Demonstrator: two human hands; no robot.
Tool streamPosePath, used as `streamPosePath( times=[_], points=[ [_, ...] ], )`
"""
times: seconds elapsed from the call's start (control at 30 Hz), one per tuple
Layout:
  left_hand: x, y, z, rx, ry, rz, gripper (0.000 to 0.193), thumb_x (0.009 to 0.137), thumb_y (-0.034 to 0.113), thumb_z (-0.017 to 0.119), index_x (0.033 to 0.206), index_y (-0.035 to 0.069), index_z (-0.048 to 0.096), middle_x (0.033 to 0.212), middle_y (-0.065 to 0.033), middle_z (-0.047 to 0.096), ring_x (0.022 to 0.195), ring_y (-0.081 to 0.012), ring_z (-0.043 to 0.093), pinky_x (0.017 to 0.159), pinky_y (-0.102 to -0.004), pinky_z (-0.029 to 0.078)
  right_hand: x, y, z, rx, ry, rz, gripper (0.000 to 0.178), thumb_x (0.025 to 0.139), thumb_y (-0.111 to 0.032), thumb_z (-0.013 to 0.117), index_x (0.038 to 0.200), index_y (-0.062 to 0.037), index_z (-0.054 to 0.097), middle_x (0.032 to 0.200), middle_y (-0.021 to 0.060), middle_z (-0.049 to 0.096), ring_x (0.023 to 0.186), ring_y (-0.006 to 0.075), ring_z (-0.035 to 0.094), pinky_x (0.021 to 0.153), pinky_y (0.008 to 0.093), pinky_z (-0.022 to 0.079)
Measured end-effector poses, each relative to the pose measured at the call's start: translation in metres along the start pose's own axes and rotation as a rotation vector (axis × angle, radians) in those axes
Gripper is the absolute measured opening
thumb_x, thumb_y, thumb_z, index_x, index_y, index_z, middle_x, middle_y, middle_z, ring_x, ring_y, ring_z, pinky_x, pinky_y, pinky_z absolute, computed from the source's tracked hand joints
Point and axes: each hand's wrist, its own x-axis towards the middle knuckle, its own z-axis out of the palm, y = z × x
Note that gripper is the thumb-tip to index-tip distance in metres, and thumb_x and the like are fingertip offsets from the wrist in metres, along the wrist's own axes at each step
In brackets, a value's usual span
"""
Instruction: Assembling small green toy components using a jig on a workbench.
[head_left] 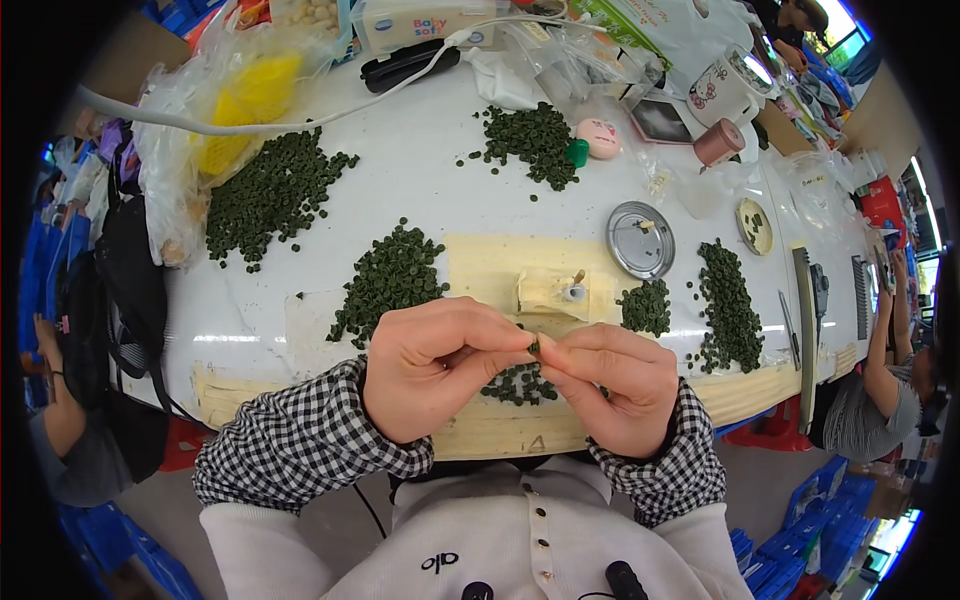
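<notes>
My left hand point(435, 362) and my right hand point(615, 385) meet at the table's near edge, fingertips pinched together. Between them is a small dark green piece point(534, 347), mostly covered by the fingers, so its exact shape cannot be made out. Below the fingertips lies a small heap of similar green pieces point(520, 386), partly hidden by my hands. Just beyond stands a small tape-wrapped block point(545, 292) with a short peg on top. A larger heap of green pieces point(392, 275) lies beyond my left hand, and a smaller one point(645, 307) beyond my right.
More green heaps lie at far left point(270, 190), far middle point(533, 140) and right point(728, 310). A round metal lid point(640, 240) sits right of the block. A mug point(727, 90), plastic bags point(240, 100) and a white cable point(270, 130) crowd the back. Other people sit at both sides.
</notes>
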Motion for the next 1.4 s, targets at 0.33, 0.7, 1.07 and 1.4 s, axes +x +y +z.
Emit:
streamPosePath(
  times=[0.33,0.7,1.07,1.4],
  points=[
    [0.000,-0.002,0.001,-0.032,-0.001,0.003,0.017,0.083,-0.007,0.067,0.098,0.001,0.070,0.088,-0.0102,0.070,0.074,-0.0116,0.065,0.063,-0.0219,0.049,0.001,0.003,0.000,-0.055,0.014,-0.073,0.027,0.076,0.004,0.074,0.102,-0.0007,0.071,0.082,0.0114,0.067,0.066,0.0196,0.065,0.056,0.0259,0.051],
    [0.004,-0.003,-0.002,-0.012,-0.006,-0.052,0.013,0.084,-0.004,0.069,0.095,0.002,0.069,0.077,-0.0028,0.063,0.061,-0.0060,0.051,0.053,-0.0202,0.040,0.001,0.001,0.002,-0.127,0.065,-0.050,0.025,0.076,0.005,0.073,0.101,-0.0004,0.071,0.084,0.0116,0.067,0.066,0.0199,0.065,0.057,0.0266,0.052],
    [0.005,0.001,-0.001,0.386,-0.288,-0.117,0.014,0.077,0.002,0.071,0.091,0.004,0.071,0.057,-0.0020,0.039,0.049,-0.0116,0.038,0.049,-0.0251,0.033,-0.022,-0.010,-0.045,-0.486,0.029,0.190,0.013,0.072,0.001,0.074,0.083,-0.0010,0.068,0.077,0.0091,0.064,0.073,0.0253,0.058,0.064,0.0328,0.047],
    [0.011,0.005,-0.004,-0.492,-0.267,-0.655,0.019,0.094,0.005,0.050,0.111,0.000,0.055,0.081,0.0018,0.052,0.070,-0.0047,0.043,0.064,-0.0194,0.037,-0.038,0.000,-0.028,-0.611,-0.131,0.199,0.013,0.070,-0.002,0.073,0.079,-0.0035,0.064,0.077,0.0075,0.057,0.079,0.0269,0.053,0.069,0.0350,0.046]
  ],
)
